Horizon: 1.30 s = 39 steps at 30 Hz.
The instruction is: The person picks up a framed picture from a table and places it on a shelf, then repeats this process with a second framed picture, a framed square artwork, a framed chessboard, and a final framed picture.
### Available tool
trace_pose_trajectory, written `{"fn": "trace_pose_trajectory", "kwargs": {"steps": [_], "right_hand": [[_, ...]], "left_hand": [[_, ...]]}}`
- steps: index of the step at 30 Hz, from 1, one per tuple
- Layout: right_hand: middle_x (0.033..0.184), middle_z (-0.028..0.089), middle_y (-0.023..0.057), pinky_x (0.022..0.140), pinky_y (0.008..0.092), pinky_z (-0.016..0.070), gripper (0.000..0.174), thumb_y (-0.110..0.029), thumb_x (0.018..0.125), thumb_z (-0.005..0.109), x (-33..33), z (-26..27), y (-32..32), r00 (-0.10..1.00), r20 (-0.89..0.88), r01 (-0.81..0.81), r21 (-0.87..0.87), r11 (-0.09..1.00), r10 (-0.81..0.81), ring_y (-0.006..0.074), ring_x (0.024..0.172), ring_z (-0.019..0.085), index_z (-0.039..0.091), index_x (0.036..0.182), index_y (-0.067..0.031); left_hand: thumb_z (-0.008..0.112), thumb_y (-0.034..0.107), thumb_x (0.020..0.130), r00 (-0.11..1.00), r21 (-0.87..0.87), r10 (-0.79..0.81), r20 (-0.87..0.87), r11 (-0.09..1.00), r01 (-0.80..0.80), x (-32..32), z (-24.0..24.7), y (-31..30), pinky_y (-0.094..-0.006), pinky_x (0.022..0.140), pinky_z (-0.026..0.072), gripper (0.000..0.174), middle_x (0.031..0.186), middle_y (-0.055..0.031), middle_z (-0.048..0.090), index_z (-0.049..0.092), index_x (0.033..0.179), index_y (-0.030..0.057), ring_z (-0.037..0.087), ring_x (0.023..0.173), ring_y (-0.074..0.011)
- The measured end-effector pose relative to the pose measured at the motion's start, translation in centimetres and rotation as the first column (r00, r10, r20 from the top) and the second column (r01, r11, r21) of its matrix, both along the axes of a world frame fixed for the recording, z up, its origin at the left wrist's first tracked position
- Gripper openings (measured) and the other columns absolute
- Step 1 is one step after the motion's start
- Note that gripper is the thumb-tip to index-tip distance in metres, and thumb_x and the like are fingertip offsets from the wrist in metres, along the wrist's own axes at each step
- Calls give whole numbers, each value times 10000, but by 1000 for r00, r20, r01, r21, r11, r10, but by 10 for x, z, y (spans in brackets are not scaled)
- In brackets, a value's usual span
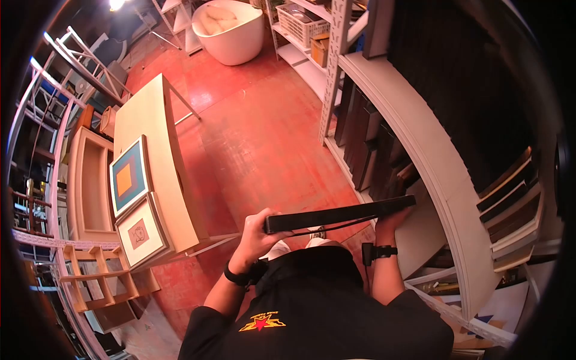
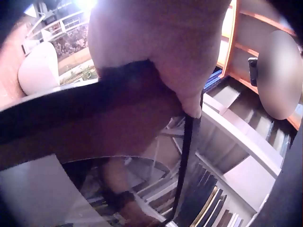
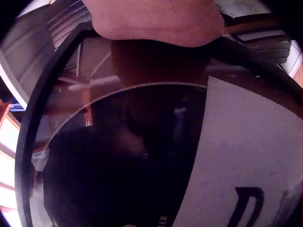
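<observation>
Both hands hold a black-framed picture [image 1: 336, 217] in front of the body, seen almost edge-on in the head view. My left hand [image 1: 255, 237] grips its left end, and in the left wrist view the thumb lies over the frame's edge. At the other end, my right hand [image 1: 391, 221] grips the frame, its fingers mostly hidden behind it. Glossy glass [image 3: 118, 142] covers the picture and mirrors the room in the right wrist view. Under the glass are a dark area and a pale part [image 3: 246, 132] bearing a black letter.
On the left, a light wooden table [image 1: 147, 114] carries two framed pictures, one with an orange square [image 1: 125, 180], the other a small drawing [image 1: 139, 233]. A curved pale shelf [image 1: 420, 132] with upright frames [image 1: 510, 198] stands close on the right. A white tub [image 1: 231, 36] sits far back.
</observation>
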State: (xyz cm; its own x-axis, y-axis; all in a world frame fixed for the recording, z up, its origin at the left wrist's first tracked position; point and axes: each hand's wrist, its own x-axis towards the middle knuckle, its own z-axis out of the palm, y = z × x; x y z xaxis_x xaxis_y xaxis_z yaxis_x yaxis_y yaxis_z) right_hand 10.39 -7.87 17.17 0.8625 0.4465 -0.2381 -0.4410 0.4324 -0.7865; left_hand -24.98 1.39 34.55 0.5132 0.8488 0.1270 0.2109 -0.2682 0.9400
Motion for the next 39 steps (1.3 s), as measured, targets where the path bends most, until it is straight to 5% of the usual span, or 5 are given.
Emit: {"fn": "trace_pose_trajectory", "kwargs": {"steps": [7, 12, 16, 27, 39], "right_hand": [[655, 579, 44, 614, 299, 483, 349, -442, 975, 345, 16, -5, -59, 951, 305, 86, -112, 990, -48, 170, 644, 584, 499, 905, -137], [630, 563, 116, 742, 347, 466, 420, -340, 932, 329, -8, 9, -122, 959, 238, 162, -28, 986, -151, 236, 657, 566, 552, 727, -48], [645, 546, 103, 826, 373, 416, 461, -360, 929, 280, -33, 38, -169, 980, 8, 197, 137, 971, -200, 246, 719, 517, 530, 688, -57], [588, 548, 113, 742, 346, 449, 353, -220, 880, 332, 10, 38, -247, 930, 247, 297, -61, 953, -274, 243, 663, 545, 513, 629, -51], [657, 568, 86, 745, 375, 472, 316, -353, 924, 413, 210, -114, -252, 998, 40, 52, -205, 977, -45, 239, 654, 567, 496, 791, -78]], "left_hand": [[792, 35, 657, 999, -159, -33, 20, 987, 35, 4, -23, -29, -273, 690, 528, 275, 817, -112, 695, 603, 849, -18, 677, 777, -157], [809, 86, 671, 974, -46, -224, -26, 974, 223, -5, -39, -30, -308, 778, 532, 305, 933, -149, 693, 608, 880, -10, 679, 893, -210], [806, 90, 664, 948, -6, -317, -34, 948, 317, -14, -56, -35, -338, 844, 521, 317, 951, -150, 689, 624, 906, -4, 659, 976, -267], [780, 84, 691, 906, -177, -409, -112, 905, 387, 25, -121, -94, -328, 810, 524, 355, 968, -169, 681, 629, 998, -15, 670, 930, -262], [725, 107, 730, 893, -418, -365, -264, 878, 235, 173, -215, -159, -328, 738, 526, 301, 858, -190, 677, 648, 997, -9, 686, 825, -257]]}}
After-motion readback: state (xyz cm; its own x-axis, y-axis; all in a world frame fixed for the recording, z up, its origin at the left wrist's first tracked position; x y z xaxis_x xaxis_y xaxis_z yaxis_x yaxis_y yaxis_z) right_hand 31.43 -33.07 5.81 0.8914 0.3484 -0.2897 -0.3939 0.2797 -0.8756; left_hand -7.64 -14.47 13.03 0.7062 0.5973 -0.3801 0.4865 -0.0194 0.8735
